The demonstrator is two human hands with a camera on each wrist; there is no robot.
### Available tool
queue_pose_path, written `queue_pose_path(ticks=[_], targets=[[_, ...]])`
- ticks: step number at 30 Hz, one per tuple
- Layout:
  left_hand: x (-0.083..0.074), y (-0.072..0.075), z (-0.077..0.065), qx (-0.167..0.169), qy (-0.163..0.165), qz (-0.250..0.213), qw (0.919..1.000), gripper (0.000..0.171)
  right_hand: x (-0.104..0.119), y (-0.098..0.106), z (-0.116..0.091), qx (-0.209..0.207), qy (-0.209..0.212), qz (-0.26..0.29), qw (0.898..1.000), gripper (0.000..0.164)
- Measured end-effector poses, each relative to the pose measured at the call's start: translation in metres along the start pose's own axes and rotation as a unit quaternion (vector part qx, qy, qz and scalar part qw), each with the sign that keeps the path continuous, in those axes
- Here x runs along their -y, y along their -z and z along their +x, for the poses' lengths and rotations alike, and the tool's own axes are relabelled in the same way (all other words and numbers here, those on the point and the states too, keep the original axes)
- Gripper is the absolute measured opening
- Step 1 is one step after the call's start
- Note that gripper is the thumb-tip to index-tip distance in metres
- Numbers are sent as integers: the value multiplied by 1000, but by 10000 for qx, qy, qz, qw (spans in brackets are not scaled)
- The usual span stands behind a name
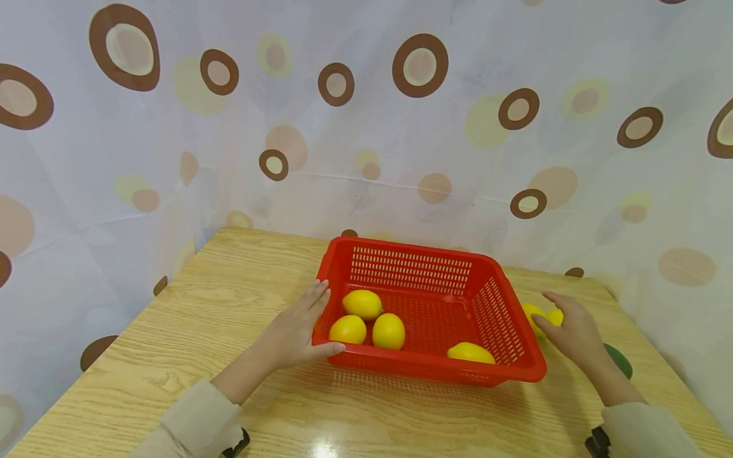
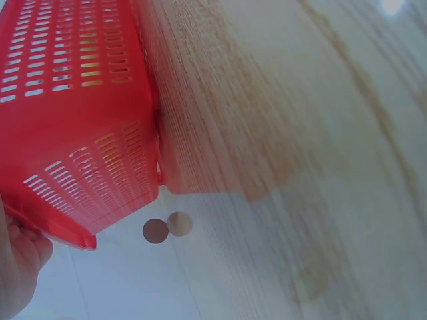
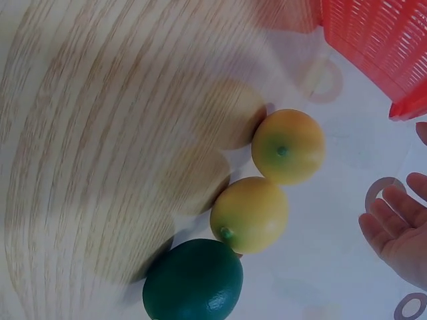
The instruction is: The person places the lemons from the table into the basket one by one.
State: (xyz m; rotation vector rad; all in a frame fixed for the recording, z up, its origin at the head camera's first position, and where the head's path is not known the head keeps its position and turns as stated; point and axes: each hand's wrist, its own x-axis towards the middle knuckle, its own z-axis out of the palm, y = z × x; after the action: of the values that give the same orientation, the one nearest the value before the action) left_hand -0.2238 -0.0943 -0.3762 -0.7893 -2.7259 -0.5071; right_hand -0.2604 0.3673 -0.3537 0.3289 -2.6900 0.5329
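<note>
A red plastic basket [image 1: 424, 362] with slotted walls stands on the wooden table. Several lemons lie inside, including one lemon [image 1: 362, 305] on the left and another lemon [image 1: 471, 353] by the near wall. My left hand [image 1: 294, 327] rests at the basket's near left corner, its fingers straight along the left rim and the thumb by the front rim. Right of the basket, my right hand [image 1: 575, 331] reaches over two loose lemons with spread fingers and nothing held. These are a lemon [image 3: 288, 147] and a greener-tipped lemon [image 3: 250, 215], close together.
A dark green, smooth oval fruit [image 3: 193, 280] lies beside the loose lemons, partly behind the right forearm in the head view. Bare wooden table [image 1: 229, 286] extends left of the basket. A white sheet with brown circles [image 1: 366, 127] hangs behind the table.
</note>
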Motion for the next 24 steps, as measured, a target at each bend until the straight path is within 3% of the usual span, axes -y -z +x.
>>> queue_pose_path(ticks=[17, 24], targets=[[-1, 0, 0, 39, 43, -78, 10000, 87, -11, -18, 12, 497, -279, -24, 9984, 54], [0, -1, 0, 29, 39, -81, 10000, 87, -14, -21, 15, 521, -228, -62, 9984, 54]])
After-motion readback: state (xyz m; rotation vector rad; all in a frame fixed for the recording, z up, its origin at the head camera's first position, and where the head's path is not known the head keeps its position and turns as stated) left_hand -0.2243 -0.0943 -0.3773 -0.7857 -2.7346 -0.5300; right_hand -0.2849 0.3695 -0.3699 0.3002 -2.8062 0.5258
